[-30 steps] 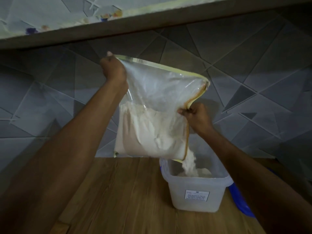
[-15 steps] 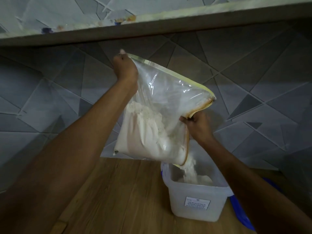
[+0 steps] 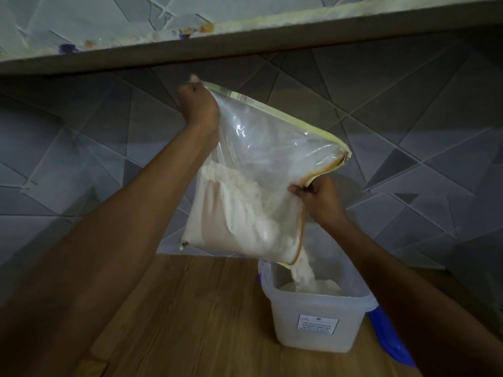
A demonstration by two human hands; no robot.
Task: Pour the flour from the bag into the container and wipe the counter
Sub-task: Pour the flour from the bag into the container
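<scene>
The tiled wall (image 3: 408,118) fills the background behind both hands, and a shelf edge (image 3: 245,47) runs across above the fingers of the raised hand. Below the hands lies the wooden counter (image 3: 190,322).

The clear plastic bag (image 3: 258,164) is held in the air, tilted, with its yellow-edged mouth turned to the right and down. The flour (image 3: 236,213) inside has gathered in the lower part of the bag, below the fingers of the left hand and to the left of the fingers of the right hand.

The left hand (image 3: 200,107) is the higher one; its fingers are clenched on the upper left corner of the bag. The right hand (image 3: 321,200) is lower, and its fingers pinch the edge of the bag mouth, near the middle of the opening.

The translucent container (image 3: 315,319) stands on the counter directly below the right hand's fingers. A stream of flour falls from the lowest corner of the mouth into it, and a small heap already lies inside. A white label (image 3: 318,325) is on its front wall. A blue lid (image 3: 392,341) lies just right of the container, partly under the right forearm.
</scene>
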